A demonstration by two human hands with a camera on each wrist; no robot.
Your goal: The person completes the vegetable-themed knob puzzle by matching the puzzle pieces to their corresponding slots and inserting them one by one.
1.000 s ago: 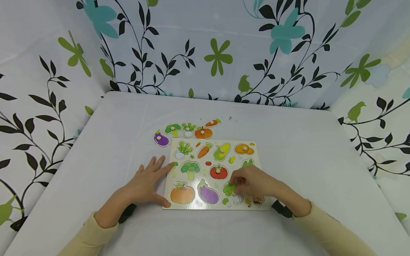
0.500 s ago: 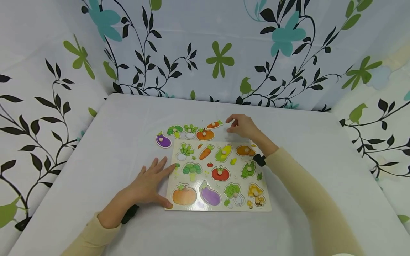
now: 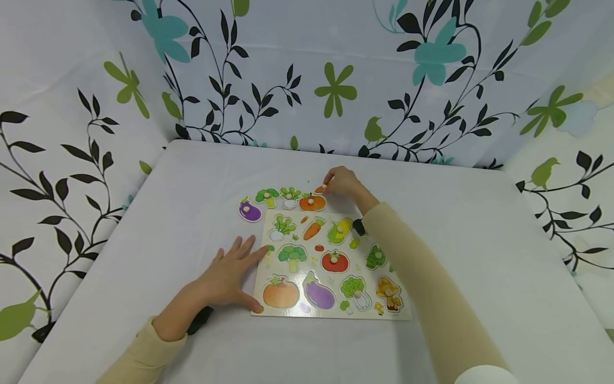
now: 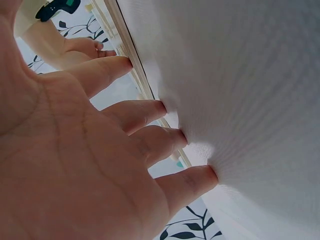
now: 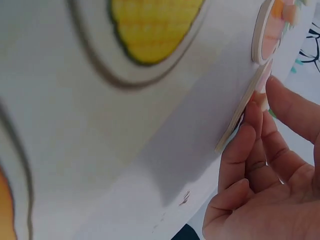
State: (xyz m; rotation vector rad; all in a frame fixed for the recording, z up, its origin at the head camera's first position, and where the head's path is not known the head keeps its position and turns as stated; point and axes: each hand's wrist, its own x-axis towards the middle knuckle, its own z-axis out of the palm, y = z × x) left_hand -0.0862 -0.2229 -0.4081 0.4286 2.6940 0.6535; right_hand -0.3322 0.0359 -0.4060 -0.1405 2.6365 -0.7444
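Observation:
A wooden vegetable puzzle board [image 3: 302, 277] lies on the table. My left hand [image 3: 227, 282] has its fingers spread at the board's left side, thumb on the lower left corner and index fingertip on the left edge. In the left wrist view its other fingertips press the white cloth. Beyond the board's back edge, my right hand [image 3: 342, 181] pinches the small knob of the carrot piece [image 3: 320, 189], which its fingers partly cover. The pumpkin piece [image 3: 312, 202] lies beside that carrot. The corn piece [image 5: 155, 30] sits in the board below the right wrist.
Left of the pumpkin piece lie a turnip piece [image 3: 290, 197], a broccoli piece [image 3: 267, 197] and an eggplant piece [image 3: 250, 211]. A tomato piece [image 3: 334, 261], a bok choy piece [image 3: 355, 292] and a mushroom piece [image 3: 389, 294] sit in the board. Patterned curtains [image 3: 268, 69] hang behind the table.
My right hand has left the bok choy piece at the board's lower right. It has moved up and left to the carrot piece beyond the board. My left hand stays on the board.

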